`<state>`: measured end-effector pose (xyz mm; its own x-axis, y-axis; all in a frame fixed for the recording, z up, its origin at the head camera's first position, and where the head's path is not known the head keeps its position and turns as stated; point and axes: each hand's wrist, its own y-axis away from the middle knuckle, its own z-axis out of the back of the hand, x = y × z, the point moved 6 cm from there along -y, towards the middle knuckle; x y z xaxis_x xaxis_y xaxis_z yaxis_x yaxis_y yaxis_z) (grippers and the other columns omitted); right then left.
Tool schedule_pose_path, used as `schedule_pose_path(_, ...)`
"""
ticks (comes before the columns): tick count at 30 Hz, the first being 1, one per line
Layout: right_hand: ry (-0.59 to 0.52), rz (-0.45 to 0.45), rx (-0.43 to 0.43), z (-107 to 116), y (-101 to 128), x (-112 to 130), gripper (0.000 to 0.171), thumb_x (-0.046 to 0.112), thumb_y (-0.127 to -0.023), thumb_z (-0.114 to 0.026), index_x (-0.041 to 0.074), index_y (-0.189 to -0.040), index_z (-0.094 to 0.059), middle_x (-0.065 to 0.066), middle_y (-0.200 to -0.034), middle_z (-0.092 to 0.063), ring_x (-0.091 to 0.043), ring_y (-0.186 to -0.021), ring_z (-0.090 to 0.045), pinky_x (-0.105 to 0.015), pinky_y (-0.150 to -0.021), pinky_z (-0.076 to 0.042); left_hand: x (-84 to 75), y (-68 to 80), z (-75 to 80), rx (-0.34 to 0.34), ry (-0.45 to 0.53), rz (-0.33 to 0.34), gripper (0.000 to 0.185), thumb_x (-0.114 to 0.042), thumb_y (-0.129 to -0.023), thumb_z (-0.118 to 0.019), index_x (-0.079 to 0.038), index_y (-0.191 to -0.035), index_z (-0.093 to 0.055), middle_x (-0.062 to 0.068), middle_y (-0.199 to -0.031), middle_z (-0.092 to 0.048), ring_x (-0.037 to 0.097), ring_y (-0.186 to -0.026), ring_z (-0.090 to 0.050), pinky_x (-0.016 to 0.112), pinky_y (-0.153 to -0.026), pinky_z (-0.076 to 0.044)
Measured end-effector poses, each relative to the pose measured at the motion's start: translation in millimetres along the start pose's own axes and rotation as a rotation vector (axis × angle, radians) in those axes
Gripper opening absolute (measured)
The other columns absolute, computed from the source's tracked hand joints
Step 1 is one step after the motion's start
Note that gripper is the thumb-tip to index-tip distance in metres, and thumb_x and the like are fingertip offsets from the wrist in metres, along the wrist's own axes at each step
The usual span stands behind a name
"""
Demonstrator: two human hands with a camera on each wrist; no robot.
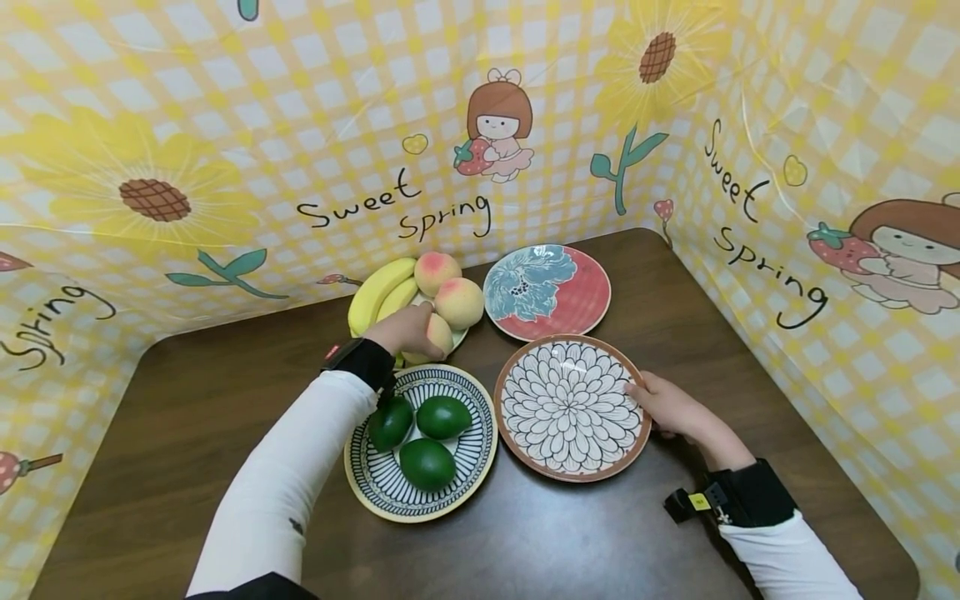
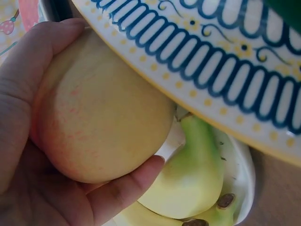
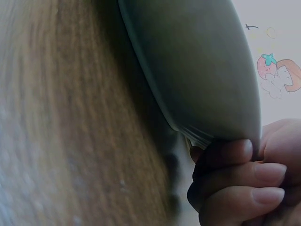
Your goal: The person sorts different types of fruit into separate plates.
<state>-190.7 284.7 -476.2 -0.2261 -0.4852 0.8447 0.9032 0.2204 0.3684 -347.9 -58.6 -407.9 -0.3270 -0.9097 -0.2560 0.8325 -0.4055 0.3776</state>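
My left hand [image 1: 403,327] has its thumb and fingers curled round a peach [image 2: 101,108], low over the back fruit plate [image 2: 245,188]. Two more peaches [image 1: 459,303] and some bananas [image 1: 378,293] sit on that plate, just beyond my fingers. With my right hand [image 1: 666,405] I grip the right rim of a petal-patterned plate with a brown edge [image 1: 566,408], thumb on top and fingers folded under it. In the right wrist view the plate's pale underside [image 3: 197,70] shows, tilted above the wood.
Below my left wrist, a blue-patterned plate [image 1: 471,467] carries three green avocado-like fruits [image 1: 427,465]. A red plate with a blue flower [image 1: 581,287] lies at the back. The brown table [image 1: 225,400] meets a yellow checked cloth [image 1: 360,100] behind and at the sides.
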Motion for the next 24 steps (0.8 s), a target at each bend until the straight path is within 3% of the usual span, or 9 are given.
schedule_pose_path(9,0.004,0.009,-0.001,2,-1,-1,0.039,0.02,-0.112,-0.035,-0.013,-0.131,-0.039,0.005,-0.059,-0.042,-0.006,-0.045,-0.034,-0.021,-0.044,-0.031,-1.0,1.0,4.5,-0.005,-0.001,-0.003,0.078,-0.027,-0.08,-0.079,0.008,-0.14,-0.044,0.026,-0.132,-0.062,0.034,-0.115,-0.06,0.045,-0.105,-0.048)
schedule_pose_path(16,0.009,0.024,0.004,0,-1,2,0.036,0.02,-0.111,-0.036,-0.013,-0.126,-0.041,0.004,-0.059,-0.04,-0.008,-0.045,-0.034,-0.022,-0.044,-0.032,-5.4,14.6,24.1,-0.04,-0.008,-0.019,0.07,-0.025,-0.079,-0.079,0.009,-0.132,-0.048,0.024,-0.121,-0.064,0.032,-0.105,-0.059,0.045,-0.098,-0.049)
schedule_pose_path(24,0.023,0.019,0.011,1,-1,1,0.039,0.021,-0.112,-0.034,-0.013,-0.131,-0.039,0.004,-0.059,-0.042,-0.008,-0.044,-0.035,-0.023,-0.044,-0.033,-22.1,28.9,38.1,-0.067,-0.047,-0.073,0.073,-0.026,-0.079,-0.081,0.01,-0.132,-0.047,0.023,-0.115,-0.065,0.029,-0.096,-0.06,0.042,-0.09,-0.051)
